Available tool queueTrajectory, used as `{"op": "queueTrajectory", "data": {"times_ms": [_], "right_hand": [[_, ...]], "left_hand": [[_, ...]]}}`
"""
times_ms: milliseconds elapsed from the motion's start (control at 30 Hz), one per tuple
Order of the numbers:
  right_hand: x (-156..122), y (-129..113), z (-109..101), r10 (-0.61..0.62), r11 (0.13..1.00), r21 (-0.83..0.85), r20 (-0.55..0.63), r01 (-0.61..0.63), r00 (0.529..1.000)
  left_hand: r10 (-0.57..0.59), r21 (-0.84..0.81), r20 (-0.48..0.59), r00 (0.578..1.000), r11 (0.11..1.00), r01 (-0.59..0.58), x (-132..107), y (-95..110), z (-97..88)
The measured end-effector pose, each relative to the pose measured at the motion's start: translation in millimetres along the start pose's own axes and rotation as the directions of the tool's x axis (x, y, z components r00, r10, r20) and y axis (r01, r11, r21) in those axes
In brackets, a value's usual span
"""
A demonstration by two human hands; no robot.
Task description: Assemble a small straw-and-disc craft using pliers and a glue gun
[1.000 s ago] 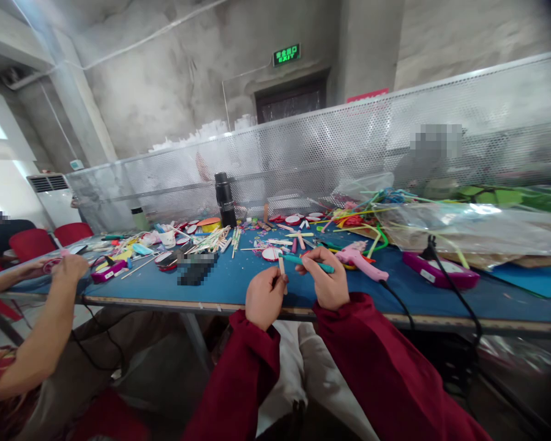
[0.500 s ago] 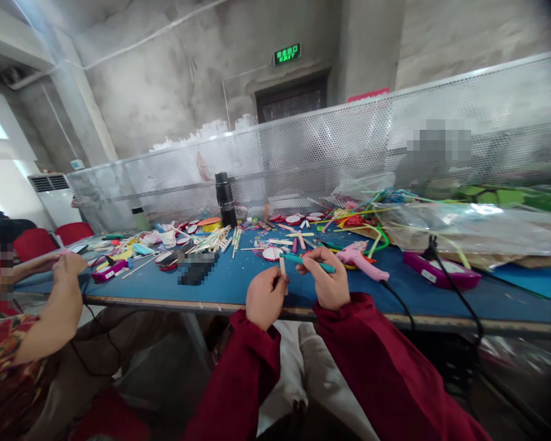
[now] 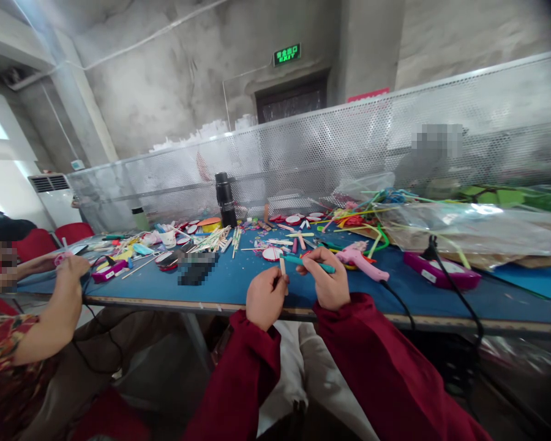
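Both my hands, in dark red sleeves, hover over the near edge of a blue table (image 3: 239,285). My left hand (image 3: 265,298) is closed round a pale wooden craft stick (image 3: 282,265) that stands upright above the fingers. My right hand (image 3: 327,278) pinches a teal stick (image 3: 308,263), held level, its left tip close to the top of the wooden stick. A pink glue gun (image 3: 360,256) lies on the table just right of my right hand, its black cord running off the edge.
Loose craft sticks, round pieces and coloured straws litter the table beyond my hands. A black bottle (image 3: 224,199) stands at the back by a perforated metal screen. A purple device (image 3: 439,271) lies at right. A person's arm (image 3: 57,303) works at the left end.
My hands have barely moved; the teal stick stays by the wooden one. The person at the left has shifted, the raised hand dropping a little.
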State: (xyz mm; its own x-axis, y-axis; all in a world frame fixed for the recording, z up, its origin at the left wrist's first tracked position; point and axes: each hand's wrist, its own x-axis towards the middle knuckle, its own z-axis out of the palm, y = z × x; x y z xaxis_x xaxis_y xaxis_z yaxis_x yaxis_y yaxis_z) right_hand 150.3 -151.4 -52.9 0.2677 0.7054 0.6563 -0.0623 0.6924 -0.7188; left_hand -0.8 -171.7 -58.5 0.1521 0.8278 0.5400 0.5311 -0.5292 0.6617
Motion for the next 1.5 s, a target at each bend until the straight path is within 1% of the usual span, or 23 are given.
{"op": "queueTrajectory", "data": {"times_ms": [200, 467, 700, 900, 1067, 1500], "right_hand": [[1.9, 2.3, 0.5, 0.018, 0.999, 0.026, -0.009, -0.018, 1.000], [1.5, 1.5, 0.4, 0.018, 1.000, -0.010, -0.026, -0.019, 0.999], [3.1, 7.9, -0.6, 0.038, 0.999, -0.005, -0.022, -0.038, 0.999], [2.6, 3.0, 0.1, 0.052, 0.999, -0.006, -0.046, -0.052, 0.998], [2.5, 0.9, 0.3, 0.043, 0.999, -0.024, -0.063, -0.045, 0.997], [2.5, 9.9, -3.0, 0.009, 0.999, -0.046, -0.050, -0.012, 0.999]], "left_hand": [[-0.010, -0.022, -0.001, 1.000, 1.000, 0.010, 1.6, -2.9, 1.9], [-0.013, -0.013, -0.002, 1.000, 1.000, 0.013, 0.0, 0.2, 0.6], [-0.012, -0.013, -0.013, 1.000, 1.000, 0.012, 1.6, -0.7, 1.1], [-0.001, 0.007, -0.001, 1.000, 1.000, 0.001, 0.5, 0.6, -0.3], [0.006, 0.019, -0.003, 1.000, 1.000, -0.006, 0.6, 0.6, -1.0], [0.005, 0.008, -0.006, 1.000, 1.000, -0.005, 0.4, -0.6, -0.7]]}}
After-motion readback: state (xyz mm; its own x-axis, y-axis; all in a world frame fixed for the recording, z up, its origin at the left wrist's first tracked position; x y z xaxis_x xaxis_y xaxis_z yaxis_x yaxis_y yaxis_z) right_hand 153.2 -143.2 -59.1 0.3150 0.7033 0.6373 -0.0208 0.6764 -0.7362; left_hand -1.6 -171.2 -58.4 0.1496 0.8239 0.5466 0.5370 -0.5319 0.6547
